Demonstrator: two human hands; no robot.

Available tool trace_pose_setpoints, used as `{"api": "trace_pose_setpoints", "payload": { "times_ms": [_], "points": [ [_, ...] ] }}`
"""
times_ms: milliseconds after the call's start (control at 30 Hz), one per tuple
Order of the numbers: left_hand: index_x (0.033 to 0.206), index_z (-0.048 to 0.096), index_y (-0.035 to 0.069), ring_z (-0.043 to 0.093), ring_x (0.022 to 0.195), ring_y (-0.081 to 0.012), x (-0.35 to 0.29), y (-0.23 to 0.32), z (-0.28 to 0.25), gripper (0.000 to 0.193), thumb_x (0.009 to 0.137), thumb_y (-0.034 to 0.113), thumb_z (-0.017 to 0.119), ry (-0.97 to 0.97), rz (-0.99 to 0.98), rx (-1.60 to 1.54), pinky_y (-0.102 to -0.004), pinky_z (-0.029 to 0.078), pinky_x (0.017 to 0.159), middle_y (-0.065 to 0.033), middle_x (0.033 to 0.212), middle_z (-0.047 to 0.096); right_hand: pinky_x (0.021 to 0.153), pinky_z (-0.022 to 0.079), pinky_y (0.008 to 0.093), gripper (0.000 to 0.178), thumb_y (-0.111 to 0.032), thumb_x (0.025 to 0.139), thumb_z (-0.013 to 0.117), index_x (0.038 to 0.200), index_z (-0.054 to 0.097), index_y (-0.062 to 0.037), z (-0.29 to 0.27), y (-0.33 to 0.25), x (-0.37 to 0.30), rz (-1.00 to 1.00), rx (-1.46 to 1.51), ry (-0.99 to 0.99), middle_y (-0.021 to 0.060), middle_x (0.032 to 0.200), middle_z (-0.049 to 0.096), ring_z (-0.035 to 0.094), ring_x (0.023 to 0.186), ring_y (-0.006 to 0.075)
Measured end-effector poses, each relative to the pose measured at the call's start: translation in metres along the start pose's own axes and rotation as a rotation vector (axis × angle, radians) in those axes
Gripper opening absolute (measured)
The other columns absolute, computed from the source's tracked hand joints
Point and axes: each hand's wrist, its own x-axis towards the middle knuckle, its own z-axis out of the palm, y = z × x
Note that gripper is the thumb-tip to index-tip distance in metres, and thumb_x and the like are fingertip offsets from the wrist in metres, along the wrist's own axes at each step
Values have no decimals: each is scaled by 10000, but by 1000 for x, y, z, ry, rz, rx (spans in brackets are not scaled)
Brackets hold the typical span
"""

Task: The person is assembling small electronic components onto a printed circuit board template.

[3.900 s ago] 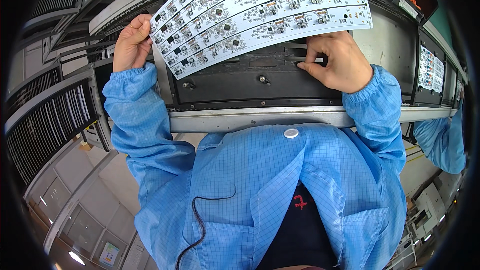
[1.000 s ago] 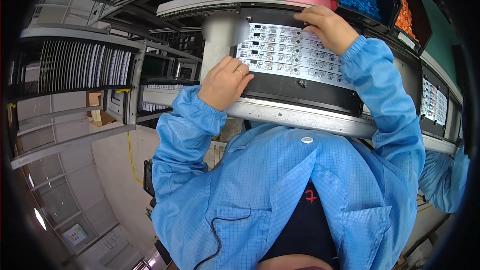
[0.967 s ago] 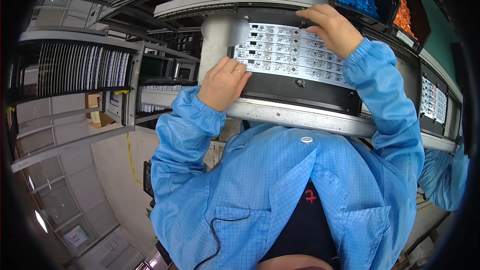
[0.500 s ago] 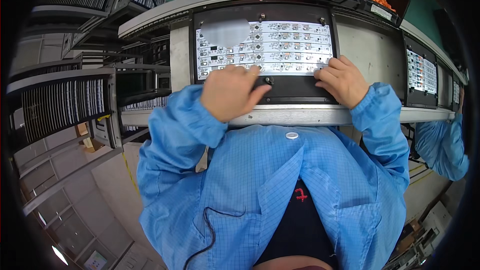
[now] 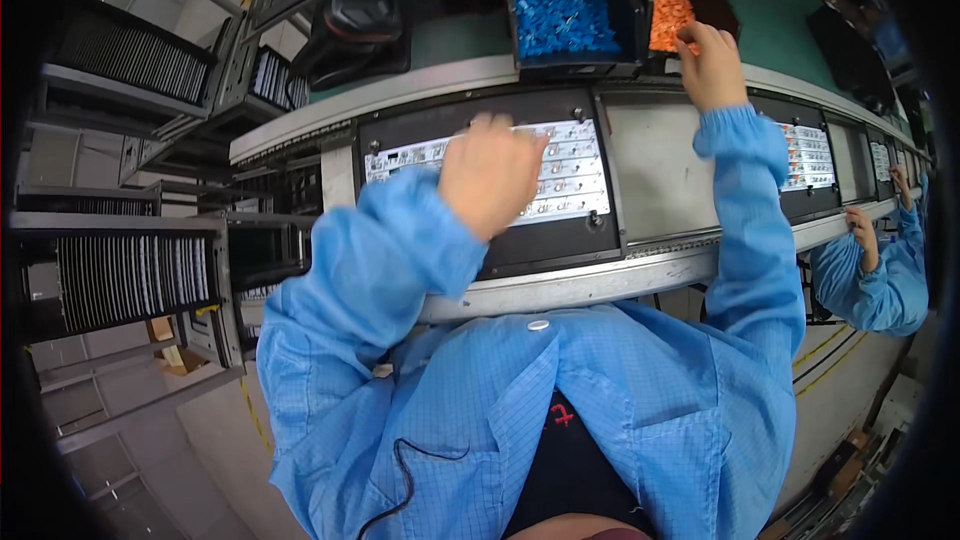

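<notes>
Circuit board [image 5: 578, 168] lies under left hand [image 5: 490, 175]; right hand [image 5: 715, 65] is at orange pieces [image 5: 660, 0]; either grip's closure I cannot tell.

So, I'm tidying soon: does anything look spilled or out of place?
No spill shows: the blue pieces and orange pieces lie in their bins. One oddity: a thin dark cord trails, seemingly loose, across the blue coat.

White circuit panel [image 5: 572, 168], strip-divided, flat in black frame [image 5: 550, 246]; small orange pieces [image 5: 660, 2] heaped beyond, to right.
</notes>
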Motion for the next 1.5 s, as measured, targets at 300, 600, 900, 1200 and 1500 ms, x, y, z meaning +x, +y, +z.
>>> {"api": "trace_pose_setpoints", "payload": {
  "times_ms": [300,600,900,1200,1500],
  "points": [
    [975,690,25,548,1104,-379,198,-22,60,184,812,51,609,-96,-247,371,-366,524,846,-162,1073,651,912,485,417,331,-145,834,673,1144,595,-57,77,16,64,386,217,-477,210,1088,653,618,1025,369],
    [896,725,34,650,947,-368,198,-26,62,159,799,20,599,17,-191,140,-437,568,784,-187,926,698,810,533,342,142,5,827,650,951,714,-21,70,17,53,620,548,-305,172,971,703,685,881,230],
    [891,719,14,656,912,-367,197,-43,57,149,752,13,666,121,-153,-16,-413,541,826,-225,917,677,815,536,340,141,-50,811,711,946,751,-46,60,13,56,761,521,-166,147,946,717,694,845,238],
    [924,723,-11,686,805,-282,131,-56,-24,187,752,63,725,-33,-81,-549,-353,536,744,-193,862,701,604,463,218,254,-41,854,676,1096,667,36,40,36,43,805,1131,-94,32,826,662,563,672,84],
    [1009,693,-47,642,685,-119,-18,-150,8,205,813,11,678,-282,-532,-658,-269,517,637,-119,793,694,620,500,235,161,-5,876,633,1012,657,77,24,-148,29,591,1390,-922,74,813,659,609,677,109]
  ]
}}
